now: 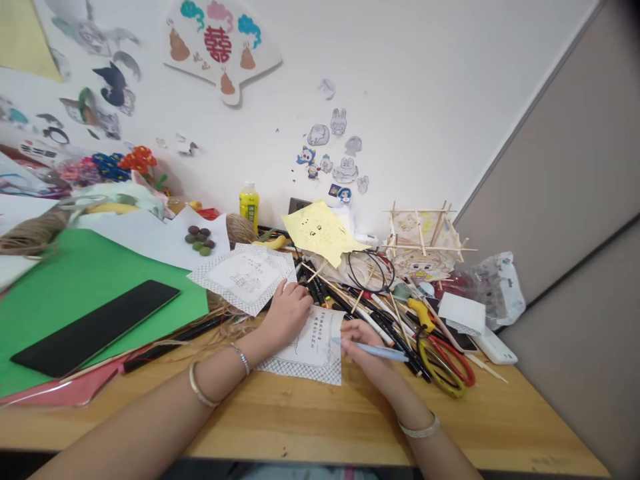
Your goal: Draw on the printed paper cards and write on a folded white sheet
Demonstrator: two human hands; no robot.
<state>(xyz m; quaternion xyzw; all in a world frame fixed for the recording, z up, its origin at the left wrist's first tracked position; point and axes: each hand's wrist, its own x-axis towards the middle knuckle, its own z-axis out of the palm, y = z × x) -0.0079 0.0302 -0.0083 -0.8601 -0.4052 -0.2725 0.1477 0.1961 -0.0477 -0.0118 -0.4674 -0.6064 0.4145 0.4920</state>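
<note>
A white sheet with a crosshatched border (320, 363) and handwritten columns of characters lies on the table in front of me. My left hand (287, 308) rests over its upper left part, fingers spread and slightly bent, hiding some of the drawing. At the sheet's right edge, my right hand (367, 353) grips a light blue pen (383, 351), with the pen's tip end over the paper. Beyond my left hand lies a second bordered sheet (245, 277) bearing a sketch and writing.
Several markers (393, 333), wooden sticks and scissors (445, 367) crowd the right side. A stick frame (423, 233) stands by the wall. On the left, a black slab (95, 327) lies on green paper (50, 287). A yellow bottle (249, 205) stands behind.
</note>
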